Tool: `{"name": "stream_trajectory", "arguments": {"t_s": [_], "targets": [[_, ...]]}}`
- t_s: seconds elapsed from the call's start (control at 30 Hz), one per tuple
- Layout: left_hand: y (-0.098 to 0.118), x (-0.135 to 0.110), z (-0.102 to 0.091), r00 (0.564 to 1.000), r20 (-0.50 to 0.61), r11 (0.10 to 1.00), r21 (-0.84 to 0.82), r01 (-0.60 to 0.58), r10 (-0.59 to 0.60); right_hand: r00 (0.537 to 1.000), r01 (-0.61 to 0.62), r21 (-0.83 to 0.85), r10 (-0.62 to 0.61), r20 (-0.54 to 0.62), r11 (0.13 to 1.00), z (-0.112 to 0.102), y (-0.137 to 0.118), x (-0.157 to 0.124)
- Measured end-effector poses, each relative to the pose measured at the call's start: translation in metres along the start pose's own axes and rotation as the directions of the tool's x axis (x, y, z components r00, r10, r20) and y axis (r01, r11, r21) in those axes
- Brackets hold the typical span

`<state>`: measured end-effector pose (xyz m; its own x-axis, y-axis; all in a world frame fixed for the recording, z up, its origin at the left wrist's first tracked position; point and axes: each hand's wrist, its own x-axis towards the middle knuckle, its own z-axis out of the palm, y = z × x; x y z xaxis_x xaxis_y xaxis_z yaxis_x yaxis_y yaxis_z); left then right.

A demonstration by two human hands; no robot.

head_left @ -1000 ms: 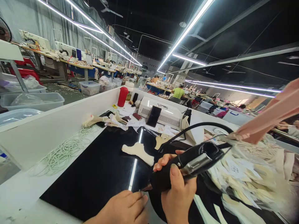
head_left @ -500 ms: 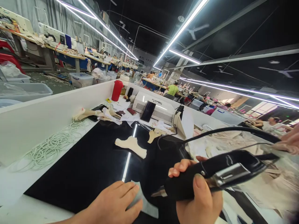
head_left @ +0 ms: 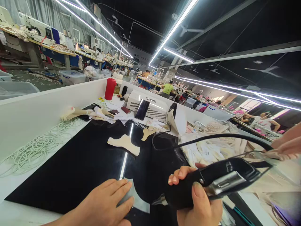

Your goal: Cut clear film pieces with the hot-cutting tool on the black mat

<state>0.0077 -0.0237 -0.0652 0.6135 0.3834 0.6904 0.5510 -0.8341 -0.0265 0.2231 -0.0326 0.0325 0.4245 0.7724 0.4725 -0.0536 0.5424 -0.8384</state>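
Note:
My right hand [head_left: 198, 201] is wrapped around a black hand-held tool [head_left: 211, 182] with a metal lever and a black cable [head_left: 211, 138] that curves off to the right. The tool's metal tip [head_left: 156, 202] points left, just above a pale grey fabric piece [head_left: 137, 201] on the glossy black mat [head_left: 77, 166]. My left hand [head_left: 104, 204] lies flat with fingers stretched out on the left part of that fabric piece. A cream fabric cutout [head_left: 123, 144] lies farther up the mat.
White cord coils [head_left: 33, 150] lie left by the white bench wall [head_left: 42, 106]. Behind stand a red bottle [head_left: 110, 88], a white machine [head_left: 151, 108] with a phone [head_left: 141, 109] leaning on it, and scraps. A heap of cream pieces [head_left: 216, 150] sits right. Another person's hand [head_left: 285, 146] shows at the right edge.
The view has swung left and down. My left hand slid forward and now lies flat on the grey piece; the tool in my right hand moved right and lower over it.

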Motion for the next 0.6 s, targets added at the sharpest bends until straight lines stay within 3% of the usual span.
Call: {"name": "stream_trajectory", "arguments": {"t_s": [0.27,0.6], "targets": [[0.001,0.002,-0.004,1.000,-0.002,1.000,0.001,-0.018,0.018,0.995,-0.059,0.043,0.062,-0.080,0.997,0.012,-0.004,-0.010],[0.000,0.002,-0.001,1.000,-0.009,0.999,0.020,-0.028,0.028,0.993,-0.076,0.033,0.078,-0.083,0.997,0.019,-0.008,-0.013]]}}
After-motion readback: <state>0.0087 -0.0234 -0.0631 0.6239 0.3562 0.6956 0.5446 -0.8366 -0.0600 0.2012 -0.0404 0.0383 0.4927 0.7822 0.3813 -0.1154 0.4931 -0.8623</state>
